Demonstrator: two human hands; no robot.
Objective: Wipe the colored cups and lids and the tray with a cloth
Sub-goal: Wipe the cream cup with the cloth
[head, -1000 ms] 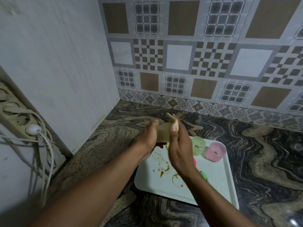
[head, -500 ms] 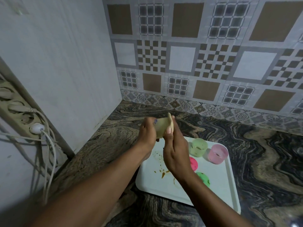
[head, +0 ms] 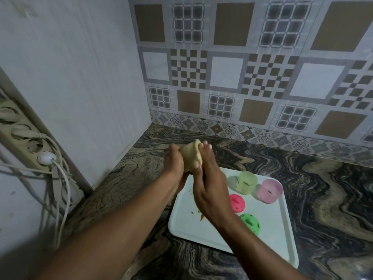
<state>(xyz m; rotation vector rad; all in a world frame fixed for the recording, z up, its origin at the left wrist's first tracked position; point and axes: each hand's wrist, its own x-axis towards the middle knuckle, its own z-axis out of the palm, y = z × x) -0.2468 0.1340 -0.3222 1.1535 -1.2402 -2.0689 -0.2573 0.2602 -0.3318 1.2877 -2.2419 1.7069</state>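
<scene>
Dark swirled stone counter [head: 302, 178] carries everything, running back into a corner where a plain pale wall panel [head: 80, 77] meets a patterned tile wall [head: 242, 77]. Nearest you, a white rectangular plastic tray [head: 201, 235] lies on the counter. On its near right part sits a green perforated round lid [head: 251, 223], and just beyond it a pink perforated round lid [head: 238, 203]. Brown smears [head: 200, 217] mark the tray beside your right wrist. Toward the tray's far edge stand a pale green translucent cup [head: 247, 181] and, to its right, a pink translucent cup [head: 270, 190], both upright. Above the tray's far left corner, your left hand [head: 174, 164] and right hand [head: 210, 190] close their grip from either side on a pale yellow object [head: 190, 156]. Whether it is cloth, cup or both cannot be told. On the left wall hangs a beige power strip [head: 26, 144] with a white plug [head: 46, 158].
</scene>
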